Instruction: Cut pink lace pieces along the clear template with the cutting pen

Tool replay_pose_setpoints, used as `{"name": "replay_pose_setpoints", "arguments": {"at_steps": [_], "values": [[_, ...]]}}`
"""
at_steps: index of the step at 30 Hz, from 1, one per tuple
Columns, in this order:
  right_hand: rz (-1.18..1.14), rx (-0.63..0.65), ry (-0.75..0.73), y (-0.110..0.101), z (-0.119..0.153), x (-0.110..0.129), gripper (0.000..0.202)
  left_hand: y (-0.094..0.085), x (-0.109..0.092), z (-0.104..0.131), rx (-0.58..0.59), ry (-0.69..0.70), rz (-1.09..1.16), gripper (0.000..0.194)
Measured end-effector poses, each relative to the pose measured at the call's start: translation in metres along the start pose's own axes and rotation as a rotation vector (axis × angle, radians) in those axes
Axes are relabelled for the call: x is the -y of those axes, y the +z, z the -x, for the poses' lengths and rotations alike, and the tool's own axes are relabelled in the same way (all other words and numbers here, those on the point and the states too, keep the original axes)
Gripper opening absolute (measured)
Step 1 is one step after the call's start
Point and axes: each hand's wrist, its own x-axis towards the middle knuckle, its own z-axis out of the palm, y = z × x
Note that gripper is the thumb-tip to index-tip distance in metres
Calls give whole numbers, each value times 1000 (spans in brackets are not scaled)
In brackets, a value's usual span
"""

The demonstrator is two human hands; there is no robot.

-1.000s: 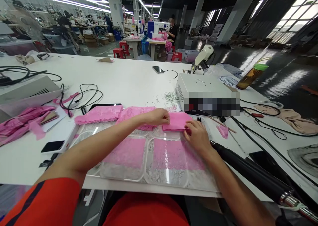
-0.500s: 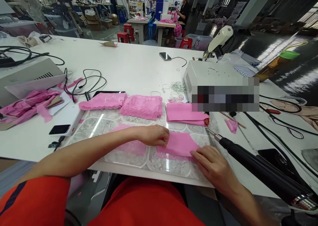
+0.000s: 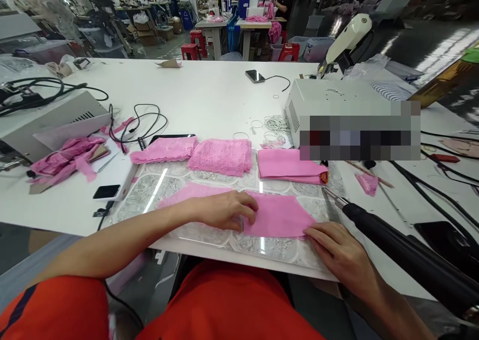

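Note:
A flat pink fabric piece (image 3: 279,215) lies on the clear patterned mat (image 3: 277,253) in front of me. My left hand (image 3: 234,211) is over its left end, fingers half bent and apart, tips touching the fabric. At the lower right corner, my right hand (image 3: 337,243) pinches the fabric between its fingertips; the thumb is mostly hidden. Another pink fabric panel (image 3: 202,189) is partly under my left hand and forearm. Behind these are a folded pink lace stack (image 3: 220,156), a second lace stack (image 3: 164,149) and a smooth folded pink stack (image 3: 286,165).
A black handheld tool (image 3: 389,245) with a metal tip slants in from the right. Behind it stands a pale machine box (image 3: 333,93). Black cables (image 3: 144,123) and a pink bundle (image 3: 69,158) lie left. A phone (image 3: 255,76) sits far back; a person (image 3: 285,1) works beyond.
My left hand has loosened from a tight pinch, its fingers now farther apart. The pink fabric piece looks flatter and more spread out. The whole view has shifted slightly.

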Motion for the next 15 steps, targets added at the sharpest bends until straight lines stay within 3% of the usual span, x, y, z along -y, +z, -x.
{"name": "replay_pose_setpoints", "arguments": {"at_steps": [9, 15], "values": [[-21, 21, 29, 0, 3, -3, 19, 9, -3, 3, -4, 42, -128, 10], [-6, 33, 24, 0, 3, -3, 21, 17, 3, 5, -95, 87, -117, 17]]}}
